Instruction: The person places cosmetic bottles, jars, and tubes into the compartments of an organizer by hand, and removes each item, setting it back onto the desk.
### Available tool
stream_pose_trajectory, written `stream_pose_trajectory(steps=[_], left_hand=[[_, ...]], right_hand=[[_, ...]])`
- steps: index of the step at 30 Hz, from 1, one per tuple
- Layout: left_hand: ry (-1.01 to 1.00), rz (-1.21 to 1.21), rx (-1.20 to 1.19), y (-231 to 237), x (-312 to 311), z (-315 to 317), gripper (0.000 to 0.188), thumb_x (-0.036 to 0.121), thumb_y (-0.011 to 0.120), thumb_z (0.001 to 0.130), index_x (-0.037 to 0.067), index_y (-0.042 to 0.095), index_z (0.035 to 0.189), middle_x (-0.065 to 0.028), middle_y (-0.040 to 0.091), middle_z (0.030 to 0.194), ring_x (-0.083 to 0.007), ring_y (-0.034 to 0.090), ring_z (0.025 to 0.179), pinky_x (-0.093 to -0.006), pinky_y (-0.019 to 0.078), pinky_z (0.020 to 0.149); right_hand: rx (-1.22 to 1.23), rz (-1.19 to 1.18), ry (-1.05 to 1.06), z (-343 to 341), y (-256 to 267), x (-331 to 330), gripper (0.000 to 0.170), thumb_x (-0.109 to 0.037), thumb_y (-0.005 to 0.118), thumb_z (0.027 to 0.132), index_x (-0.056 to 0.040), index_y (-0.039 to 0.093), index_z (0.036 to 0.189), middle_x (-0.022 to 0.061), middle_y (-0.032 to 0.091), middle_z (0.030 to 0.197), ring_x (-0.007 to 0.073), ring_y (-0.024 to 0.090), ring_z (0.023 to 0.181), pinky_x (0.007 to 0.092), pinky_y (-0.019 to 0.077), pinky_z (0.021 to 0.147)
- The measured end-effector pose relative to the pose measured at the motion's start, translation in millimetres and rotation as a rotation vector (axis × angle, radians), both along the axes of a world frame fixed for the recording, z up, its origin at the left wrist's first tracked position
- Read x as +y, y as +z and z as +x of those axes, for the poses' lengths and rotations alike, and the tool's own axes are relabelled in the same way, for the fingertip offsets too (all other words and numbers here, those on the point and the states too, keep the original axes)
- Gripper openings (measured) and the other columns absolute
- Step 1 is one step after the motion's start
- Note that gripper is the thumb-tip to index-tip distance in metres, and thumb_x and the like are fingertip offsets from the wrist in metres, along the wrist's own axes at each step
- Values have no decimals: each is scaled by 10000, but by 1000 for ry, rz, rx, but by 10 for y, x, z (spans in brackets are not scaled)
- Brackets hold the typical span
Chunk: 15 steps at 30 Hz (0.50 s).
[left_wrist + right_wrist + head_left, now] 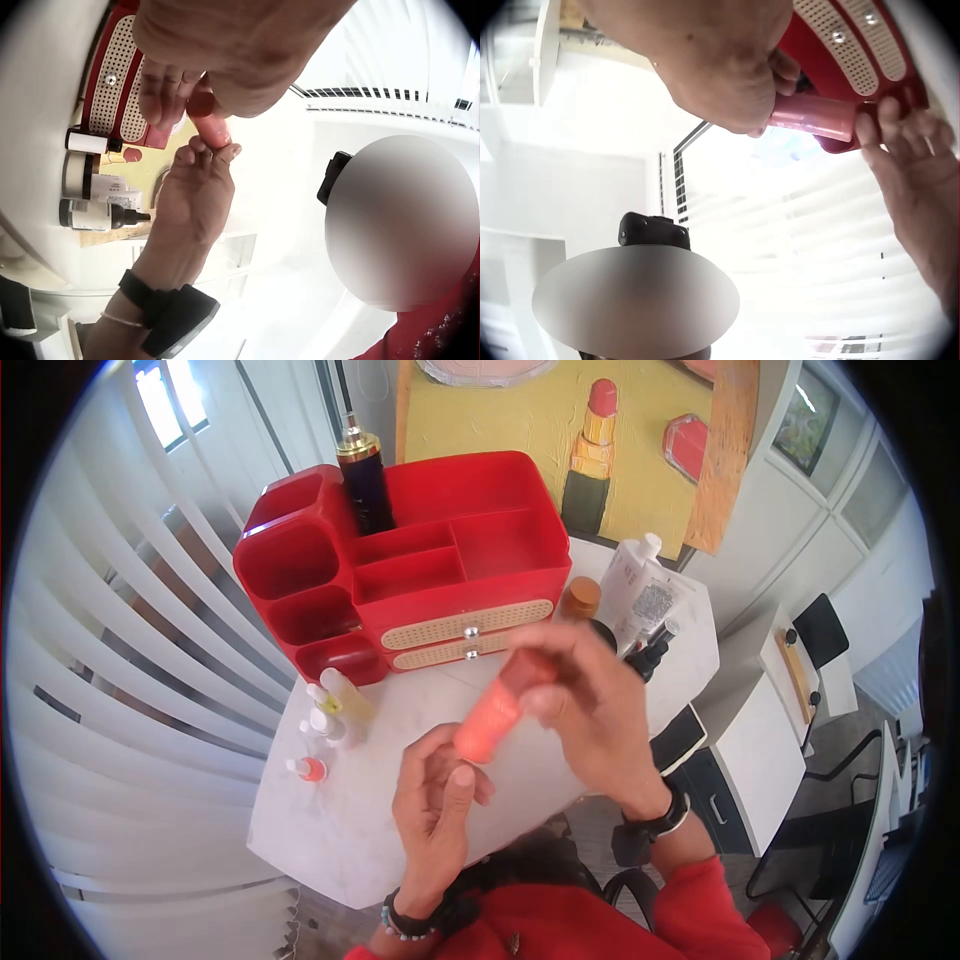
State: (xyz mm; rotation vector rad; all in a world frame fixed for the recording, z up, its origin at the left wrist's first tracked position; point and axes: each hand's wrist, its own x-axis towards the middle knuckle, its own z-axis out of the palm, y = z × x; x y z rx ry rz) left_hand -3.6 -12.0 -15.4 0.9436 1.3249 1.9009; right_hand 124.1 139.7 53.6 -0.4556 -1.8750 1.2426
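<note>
My right hand [590, 705] grips a coral-pink bottle [487, 722] by its darker red cap [527, 672] and holds it tilted above the table. The bottle is slightly blurred in the head view. Its lower end comes down to my left hand [435, 810], whose fingers are loosely bent and spread. In the right wrist view, the left fingertips [866, 131] lie right at the end of the pink bottle [814, 118]. From the left wrist, the right hand [196, 199] pinches the bottle between thumb and fingers.
A red organizer [465, 600] with two rattan-front drawers stands at the back, a dark gold-collared bottle [368, 485] in it. Several small bottles [345, 695] stand at the table's left. White and dark bottles [640, 595] crowd the right. Behind leans a lipstick painting [480, 420].
</note>
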Motion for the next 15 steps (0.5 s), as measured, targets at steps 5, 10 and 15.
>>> stream_pose_trajectory(steps=[5,10,15], left_hand=[[56,-17,6,-24,-233,-87,328,180,650,1150,-16,580,1404,-145,735,1112,-158,675,832,-291,548,746],[91,-44,12,-77,-412,-147,290,161,654,1143,-10,596,1369,-144,741,1090,-166,675,807,-295,546,734],[139,-59,52,-162,-546,-284,246,168,655,1147,-14,632,1311,-128,743,1088,-153,676,821,-289,544,746]], right_hand=[[123,418,-223,-594,663,356,219,-28,663,1008,13,644,1223,146,764,958,271,755,882,359,590,868],[113,653,-263,-1385,683,945,206,-18,699,986,16,638,1180,175,769,1036,363,749,892,432,589,839],[-79,695,-250,-1785,534,1124,248,-25,745,972,37,643,1190,202,755,1092,409,754,951,471,588,853]])
